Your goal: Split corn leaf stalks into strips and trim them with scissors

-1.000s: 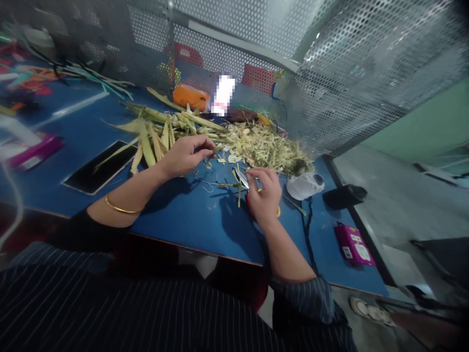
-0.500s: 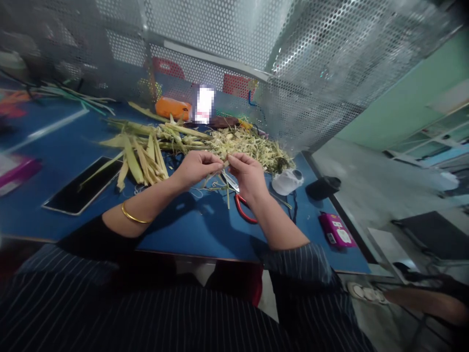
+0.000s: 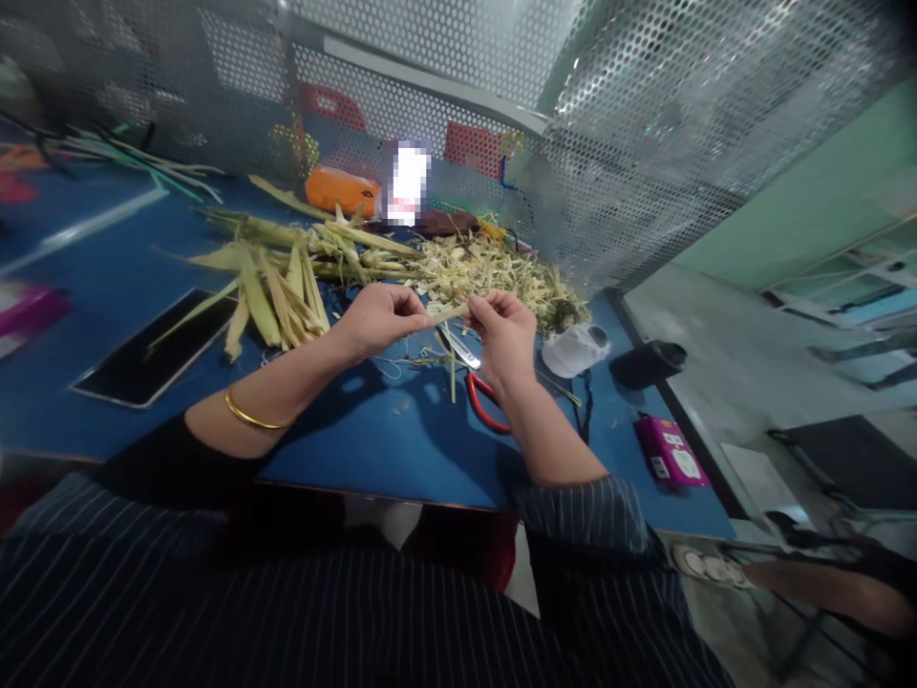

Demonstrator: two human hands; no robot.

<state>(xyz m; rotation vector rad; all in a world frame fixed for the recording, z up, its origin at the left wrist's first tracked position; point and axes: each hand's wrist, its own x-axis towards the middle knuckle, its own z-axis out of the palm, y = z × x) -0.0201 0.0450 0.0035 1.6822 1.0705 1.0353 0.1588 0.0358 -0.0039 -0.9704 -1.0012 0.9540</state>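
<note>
Between my two hands a short, pale green strip of plant leaf is stretched. My left hand pinches its left end, and my right hand pinches the right end. Below the right hand, scissors with red handles lie on the blue table, partly covered by that hand. A heap of pale shredded plant scraps lies just behind the hands. Long dry husk-like leaves are piled to the left of my left hand.
A dark flat panel lies left on the blue table. To the right are a white roll-shaped object, a black cylinder and a purple packet. An orange packet stands before the perforated metal screen. Someone's leg shows at lower right.
My hands have moved apart, the right one going rightward, so more of the leaf strip shows between them. The camera view has shifted slightly.
</note>
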